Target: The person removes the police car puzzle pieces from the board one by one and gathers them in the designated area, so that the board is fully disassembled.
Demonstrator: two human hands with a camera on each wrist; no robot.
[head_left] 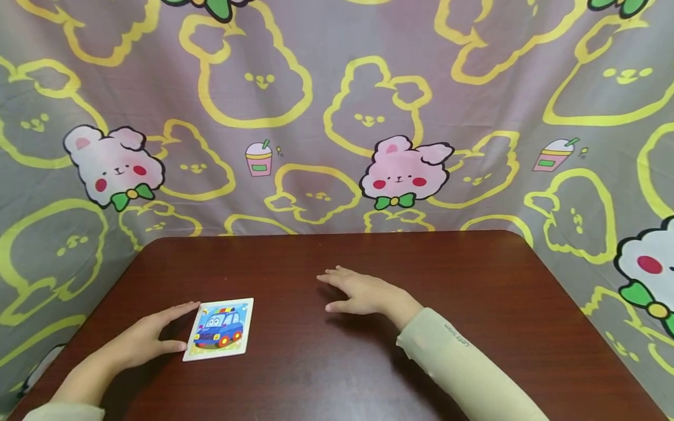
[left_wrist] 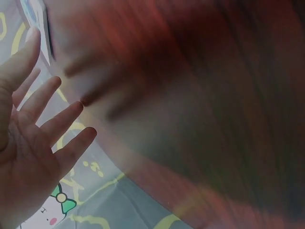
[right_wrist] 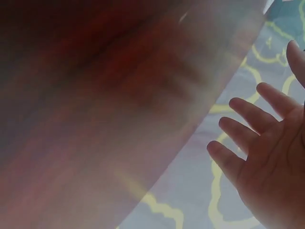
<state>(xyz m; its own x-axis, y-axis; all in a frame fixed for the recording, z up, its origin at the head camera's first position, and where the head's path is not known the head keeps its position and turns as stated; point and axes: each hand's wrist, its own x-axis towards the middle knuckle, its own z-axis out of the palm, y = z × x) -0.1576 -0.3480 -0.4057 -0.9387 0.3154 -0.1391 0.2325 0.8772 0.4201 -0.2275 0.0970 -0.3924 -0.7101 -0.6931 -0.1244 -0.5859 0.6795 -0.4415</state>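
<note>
One cartoon-car picture board, lying at the left of the counter: you are seemingly positioning it, an unclenched left grip bracketing its left edge, an empty, outspread right grip hovering well apart, any lifting requiring a pinch.

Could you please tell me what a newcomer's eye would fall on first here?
Probably the flat, white-bordered card with its bright blue cartoon car, lying on the dark reddish-brown table beside the left hand. Next, perhaps, the boldly patterned grey-and-yellow fabric backdrop behind the table.
</note>
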